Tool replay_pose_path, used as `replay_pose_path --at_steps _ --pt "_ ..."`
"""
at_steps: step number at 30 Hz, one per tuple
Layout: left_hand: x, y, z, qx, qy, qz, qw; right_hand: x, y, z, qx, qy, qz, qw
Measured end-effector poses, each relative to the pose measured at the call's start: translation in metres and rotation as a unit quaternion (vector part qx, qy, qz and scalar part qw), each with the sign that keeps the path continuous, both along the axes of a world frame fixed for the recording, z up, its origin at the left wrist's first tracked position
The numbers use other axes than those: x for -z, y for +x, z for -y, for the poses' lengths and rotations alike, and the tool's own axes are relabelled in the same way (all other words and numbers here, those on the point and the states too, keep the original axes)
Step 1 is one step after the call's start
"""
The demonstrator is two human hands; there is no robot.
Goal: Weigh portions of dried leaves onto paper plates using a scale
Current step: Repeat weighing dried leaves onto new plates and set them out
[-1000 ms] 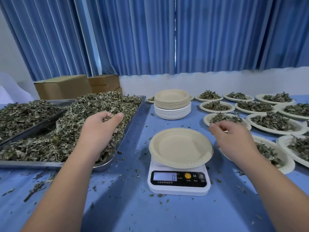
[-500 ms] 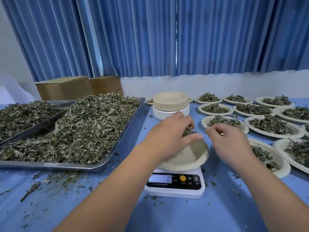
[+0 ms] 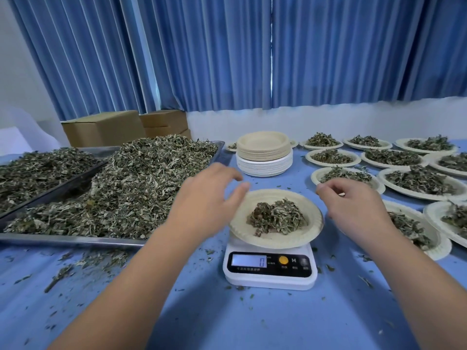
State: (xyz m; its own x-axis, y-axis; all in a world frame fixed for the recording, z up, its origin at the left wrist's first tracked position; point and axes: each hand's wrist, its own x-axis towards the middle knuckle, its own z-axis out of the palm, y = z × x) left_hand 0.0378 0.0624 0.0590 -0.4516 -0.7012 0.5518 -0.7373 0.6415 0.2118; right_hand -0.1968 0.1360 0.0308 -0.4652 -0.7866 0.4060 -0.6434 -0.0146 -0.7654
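Beige paper plate [image 3: 313, 218] seated on white digital scale [image 3: 270, 276], centre of the head view, on blue-covered table [image 3: 227, 319]; small heap of dried leaves [image 3: 276, 217] in its well. Display apparently showing zero, digits too small to be sure. Left hand [image 3: 207, 198] at the plate's left rim, fingers [image 3: 237, 192] spread and slack, holding nothing, blurred; contact with the rim not determinable. Right hand [image 3: 353, 205] just beside the right rim, fingers loosely curled, nothing seen held. Metal tray [image 3: 75, 240] of bulk leaves to the left; stack of empty plates [image 3: 264, 152] behind; filled plates [image 3: 419, 180] to the right. Hazards, as judged: false reading from any fingertip resting on the rim; plate overhanging the scale, liable to tip under edge pressure; light fragments likely to scatter onto the table with further handfuls.
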Motion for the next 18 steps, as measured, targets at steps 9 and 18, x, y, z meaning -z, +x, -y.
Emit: replay_pose_path --at_steps 9,18 --pt "0.03 0.071 0.057 -0.173 0.208 0.014 0.963 0.001 0.002 0.002 -0.004 0.013 -0.015 1.0" --pt "0.034 0.072 0.046 -0.199 0.222 0.078 0.952 0.004 0.001 0.004 0.003 0.007 -0.017 1.0"
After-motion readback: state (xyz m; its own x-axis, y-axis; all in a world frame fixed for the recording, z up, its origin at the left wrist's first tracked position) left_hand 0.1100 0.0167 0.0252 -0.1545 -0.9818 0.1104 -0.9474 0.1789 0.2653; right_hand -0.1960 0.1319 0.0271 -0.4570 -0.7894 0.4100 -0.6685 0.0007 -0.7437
